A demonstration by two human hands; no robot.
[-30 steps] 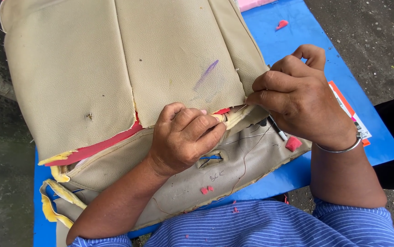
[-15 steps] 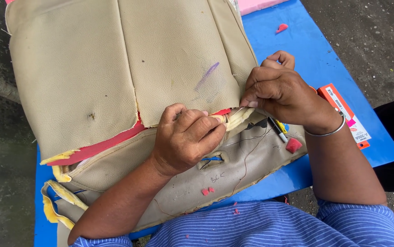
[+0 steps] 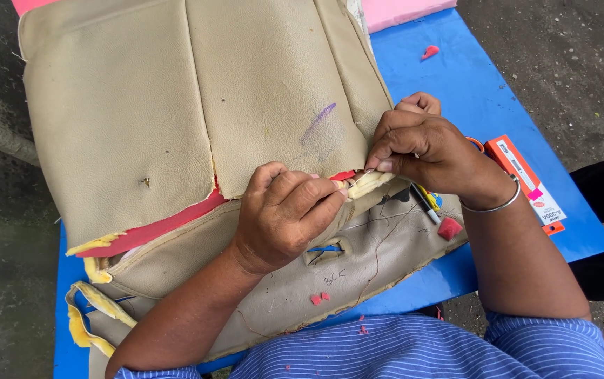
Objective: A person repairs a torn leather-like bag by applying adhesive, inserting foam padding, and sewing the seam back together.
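Presently: one beige seat cover (image 3: 197, 119) (red foam showing at its split seam) on one blue table (image 3: 484, 91), left hand (image 3: 284, 214) clenching its seam edge, right hand (image 3: 421, 147) pinching a thin needle (image 3: 367, 173).

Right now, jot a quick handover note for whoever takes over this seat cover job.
Left hand: fingers pressing the seam edge of the beige seat cover flat.
Right hand: fingers pinching a thin needle or thread end at the seam; which one is too small to tell.
Cover lies on the blue table; red foam shows along the open seam.
Done: cannot tell.
Left: open seam to the left, frayed yellow edging.
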